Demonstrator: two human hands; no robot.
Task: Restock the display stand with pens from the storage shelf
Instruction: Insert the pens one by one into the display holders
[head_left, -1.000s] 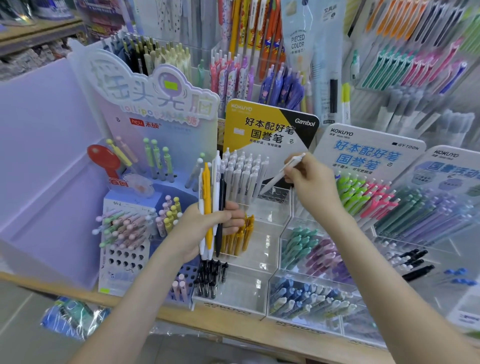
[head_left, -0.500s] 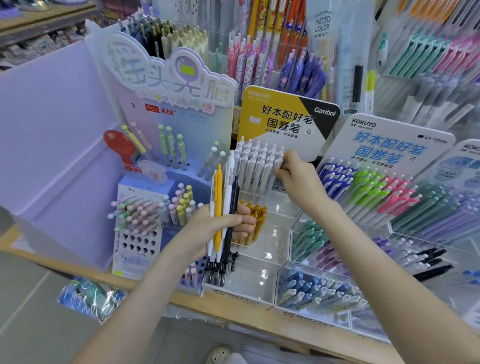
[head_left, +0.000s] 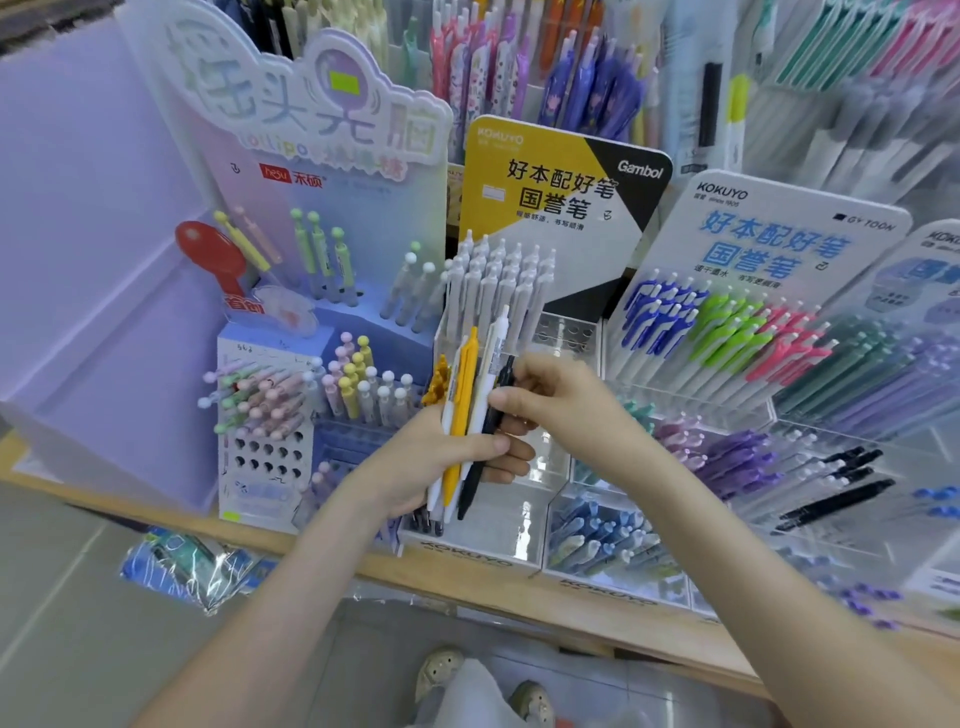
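Left hand (head_left: 431, 467) curled in grip, right hand (head_left: 561, 400) pinching above

We're riding one wide-angle camera on the person's head, looking forward and down along both forearms to where the left hand (head_left: 415, 467) and right hand (head_left: 563, 402) meet mid-frame at the pens (head_left: 460, 405). We're in close on the display stand (head_left: 467, 555), which fills the upper frame. At the bottom we see past the wooden shelf edge (head_left: 519, 597) straight down to the shoes (head_left: 439, 670).
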